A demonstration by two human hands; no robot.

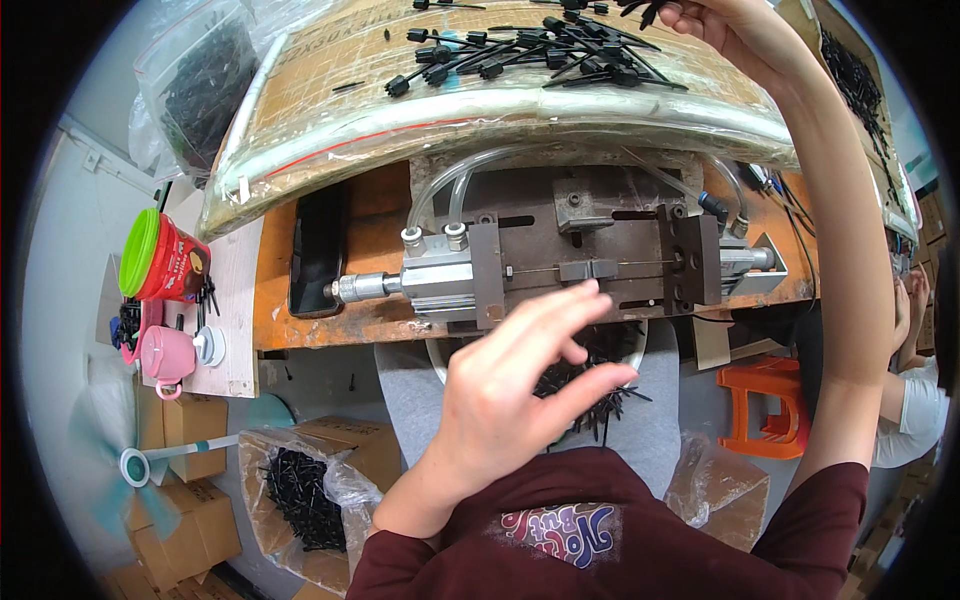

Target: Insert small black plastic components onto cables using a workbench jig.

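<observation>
My left hand (500, 385) hovers over the near edge of a metal air-cylinder fixture (628, 180), thumb and fingers apart, nothing visible in it. Its fingertips are close to two small grey blocks (588, 270) at the fixture's middle, where a thin rod runs across. Up at the top edge my right hand (735, 28) pinches black stemmed plastic pieces (645, 12), partly cut off by the frame. Below it, a heap of similar black pieces (545, 50) with knobbed heads lies on a plastic-wrapped cardboard surface (340, 60).
A bowl of black pieces (605, 375) rests in my lap. Clear hoses (440, 190) arch behind the fixture. At left stand a red-green tub (165, 255), a pink mug (167, 355) and a spinning fan (135, 467). An orange stool (760, 405) and another person (915, 400) are at right.
</observation>
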